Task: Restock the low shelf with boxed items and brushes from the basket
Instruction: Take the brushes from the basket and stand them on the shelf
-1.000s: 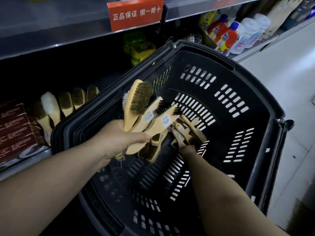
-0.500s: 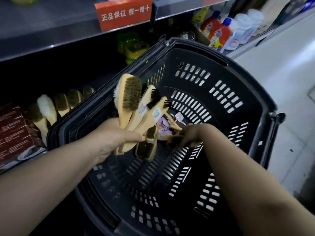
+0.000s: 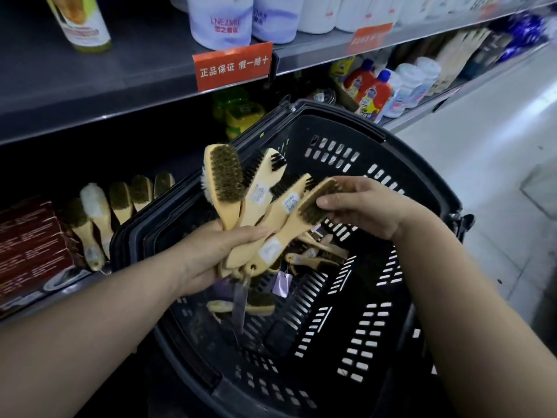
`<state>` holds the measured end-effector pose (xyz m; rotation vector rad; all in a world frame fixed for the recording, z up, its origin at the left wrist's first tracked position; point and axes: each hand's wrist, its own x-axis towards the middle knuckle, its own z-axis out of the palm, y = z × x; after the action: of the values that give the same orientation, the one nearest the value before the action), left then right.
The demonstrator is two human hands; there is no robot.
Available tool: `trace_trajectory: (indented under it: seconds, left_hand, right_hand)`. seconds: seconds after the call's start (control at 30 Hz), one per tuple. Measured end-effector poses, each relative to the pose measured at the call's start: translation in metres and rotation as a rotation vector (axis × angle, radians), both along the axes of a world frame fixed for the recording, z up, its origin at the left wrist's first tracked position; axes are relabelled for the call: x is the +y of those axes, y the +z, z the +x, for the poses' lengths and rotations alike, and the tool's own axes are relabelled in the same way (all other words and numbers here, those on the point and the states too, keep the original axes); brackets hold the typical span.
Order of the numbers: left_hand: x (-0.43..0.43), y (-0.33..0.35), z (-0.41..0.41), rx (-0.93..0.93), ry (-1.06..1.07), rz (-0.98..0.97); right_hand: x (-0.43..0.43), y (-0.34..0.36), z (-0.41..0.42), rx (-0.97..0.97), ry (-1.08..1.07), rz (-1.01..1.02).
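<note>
My left hand [image 3: 215, 254] grips a fan of several wooden brushes [image 3: 256, 197] by their handles, above the black plastic basket [image 3: 355, 342]. My right hand [image 3: 364, 206] pinches the bristle head of the rightmost brush [image 3: 316, 206] in that fan. More brushes [image 3: 316, 254] with purple tags lie loose in the basket's bottom. On the low shelf [image 3: 60, 285] at the left stands a row of wooden brushes [image 3: 120, 200], bristles up, beside dark red boxes [image 3: 30, 242].
The upper shelf [image 3: 135, 76] carries white pouches [image 3: 223, 19] and a red price sign [image 3: 233, 66]. Green packs [image 3: 241, 113] sit behind the basket. Orange bottles [image 3: 372, 86] and white containers stand further right on the low shelf. The light floor [image 3: 497, 176] runs along the right.
My right hand came up out of the basket with a brush and laid it against the bunch in my left hand. The view tilted up, showing the upper shelf.
</note>
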<state>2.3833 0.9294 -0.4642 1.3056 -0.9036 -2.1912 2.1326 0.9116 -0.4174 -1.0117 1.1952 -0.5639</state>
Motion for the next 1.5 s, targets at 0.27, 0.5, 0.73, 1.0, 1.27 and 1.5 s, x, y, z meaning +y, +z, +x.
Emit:
trace_trajectory:
  seconds: [0.27,0.5,0.73,1.0,1.27,1.5]
  left_hand:
    - [-0.001,0.000,0.002,-0.051,-0.081,-0.035]
    - [0.000,-0.001,0.002,-0.224,-0.038,-0.094]
    - [0.000,0.000,-0.001,-0.212,-0.001,-0.013]
    - [-0.004,-0.002,-0.005,-0.216,-0.019,0.017]
    - [-0.001,-0.001,-0.011,-0.220,0.034,0.001]
    - [-0.011,0.008,0.001,-0.376,0.023,-0.198]
  right_hand:
    - [-0.011,-0.027,0.021,-0.107,-0.238,0.084]
    - [-0.022,-0.055,0.035,-0.232,-0.291,0.115]
    - [-0.023,-0.069,0.039,-0.363,-0.344,0.141]
    - [-0.017,-0.068,0.029,-0.475,-0.256,0.052]
    - [-0.014,-0.077,0.049,-0.553,-0.365,-0.052]
    - [0.001,-0.132,0.047,-0.309,-0.598,0.152]
